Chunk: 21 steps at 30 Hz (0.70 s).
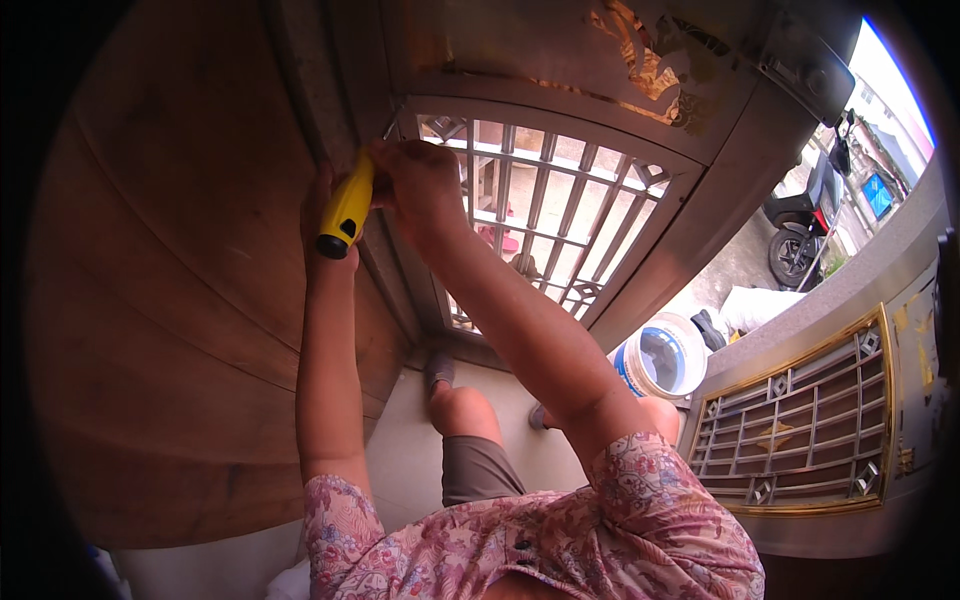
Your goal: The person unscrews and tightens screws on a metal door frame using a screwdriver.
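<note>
A yellow screwdriver (350, 208) with a black butt end slants up toward the edge of a metal door frame (375, 270). Its thin metal shaft (391, 122) shows just beyond my fingers, close to the upper corner of the barred door panel (550, 200). My left hand (318, 215) is wrapped round the handle from the left, largely behind it. From the right, my right hand (425, 185) is closed at the front part of the screwdriver, its fingertips partly hidden. What the tip touches is too small to tell.
A large brown wooden panel (190, 300) stands close on my left. Right of my legs is a white and blue bucket (660, 355). A gold-edged metal grille (790, 420) stands at the lower right. Outside, a scooter (800, 220) is parked beyond the doorway.
</note>
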Each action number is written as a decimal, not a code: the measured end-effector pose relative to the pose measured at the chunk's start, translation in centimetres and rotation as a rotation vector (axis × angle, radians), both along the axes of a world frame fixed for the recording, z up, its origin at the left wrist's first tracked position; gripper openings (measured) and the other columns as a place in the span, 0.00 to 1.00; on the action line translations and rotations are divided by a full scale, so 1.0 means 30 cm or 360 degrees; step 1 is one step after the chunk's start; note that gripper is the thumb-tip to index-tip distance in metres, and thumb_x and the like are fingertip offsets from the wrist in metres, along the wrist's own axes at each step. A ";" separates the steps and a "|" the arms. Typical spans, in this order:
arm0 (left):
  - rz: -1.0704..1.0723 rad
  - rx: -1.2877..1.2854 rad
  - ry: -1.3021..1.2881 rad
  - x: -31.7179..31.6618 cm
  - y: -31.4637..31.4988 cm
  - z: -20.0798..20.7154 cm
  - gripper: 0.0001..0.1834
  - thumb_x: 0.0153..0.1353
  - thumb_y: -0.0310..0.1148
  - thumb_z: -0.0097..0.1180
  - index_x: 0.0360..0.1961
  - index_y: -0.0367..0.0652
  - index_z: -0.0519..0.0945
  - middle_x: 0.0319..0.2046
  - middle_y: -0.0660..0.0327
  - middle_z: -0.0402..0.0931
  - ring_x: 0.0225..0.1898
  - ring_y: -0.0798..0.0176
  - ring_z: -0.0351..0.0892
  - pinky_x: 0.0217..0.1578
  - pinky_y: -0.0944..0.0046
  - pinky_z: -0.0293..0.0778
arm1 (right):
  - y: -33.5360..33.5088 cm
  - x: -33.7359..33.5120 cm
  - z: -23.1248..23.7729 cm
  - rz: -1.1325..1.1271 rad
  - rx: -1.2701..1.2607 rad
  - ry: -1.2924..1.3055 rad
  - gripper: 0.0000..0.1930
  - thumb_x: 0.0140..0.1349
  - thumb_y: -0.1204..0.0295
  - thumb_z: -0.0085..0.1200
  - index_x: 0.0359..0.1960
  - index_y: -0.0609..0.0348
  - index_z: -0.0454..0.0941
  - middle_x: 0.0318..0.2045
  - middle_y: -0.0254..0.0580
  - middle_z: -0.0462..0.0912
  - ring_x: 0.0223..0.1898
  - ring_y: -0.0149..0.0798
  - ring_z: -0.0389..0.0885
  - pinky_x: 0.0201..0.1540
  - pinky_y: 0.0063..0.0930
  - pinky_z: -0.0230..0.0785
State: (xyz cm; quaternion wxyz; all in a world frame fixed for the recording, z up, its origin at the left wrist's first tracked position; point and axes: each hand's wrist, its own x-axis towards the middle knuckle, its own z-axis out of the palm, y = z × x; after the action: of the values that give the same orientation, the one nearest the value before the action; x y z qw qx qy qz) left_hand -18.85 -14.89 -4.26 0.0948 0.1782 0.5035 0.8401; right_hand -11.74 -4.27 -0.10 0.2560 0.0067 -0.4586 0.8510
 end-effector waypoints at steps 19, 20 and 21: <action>0.0929 -0.0758 0.1188 0.315 -0.039 0.122 0.14 0.56 0.30 0.60 0.41 0.31 0.77 0.28 0.53 0.79 0.29 0.61 0.79 0.32 0.64 0.74 | 0.167 -0.016 0.002 -0.0857 0.1548 0.0123 0.08 0.60 0.70 0.52 0.37 0.59 0.77 0.28 0.42 0.80 0.26 0.36 0.79 0.28 0.27 0.73; 0.0934 -0.0767 0.1189 0.316 -0.043 0.114 0.15 0.57 0.30 0.59 0.42 0.31 0.77 0.30 0.56 0.79 0.31 0.66 0.78 0.34 0.66 0.73 | 0.192 -0.026 0.014 -0.1258 0.2032 0.0190 0.07 0.59 0.70 0.53 0.36 0.58 0.77 0.29 0.44 0.80 0.30 0.39 0.79 0.29 0.30 0.73; 0.0939 -0.0777 0.1189 0.314 -0.046 0.105 0.16 0.59 0.30 0.58 0.44 0.30 0.77 0.32 0.58 0.79 0.32 0.70 0.76 0.35 0.68 0.73 | 0.215 -0.038 0.027 -0.1666 0.2507 0.0262 0.07 0.57 0.70 0.54 0.36 0.57 0.78 0.30 0.45 0.80 0.34 0.41 0.80 0.30 0.32 0.74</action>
State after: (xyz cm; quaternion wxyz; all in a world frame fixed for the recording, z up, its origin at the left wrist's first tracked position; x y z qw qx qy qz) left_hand -9.42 -16.27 -1.11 -0.2923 0.2887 0.7124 0.5688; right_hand -12.89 2.17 0.72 0.5584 0.0310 -0.8260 0.0708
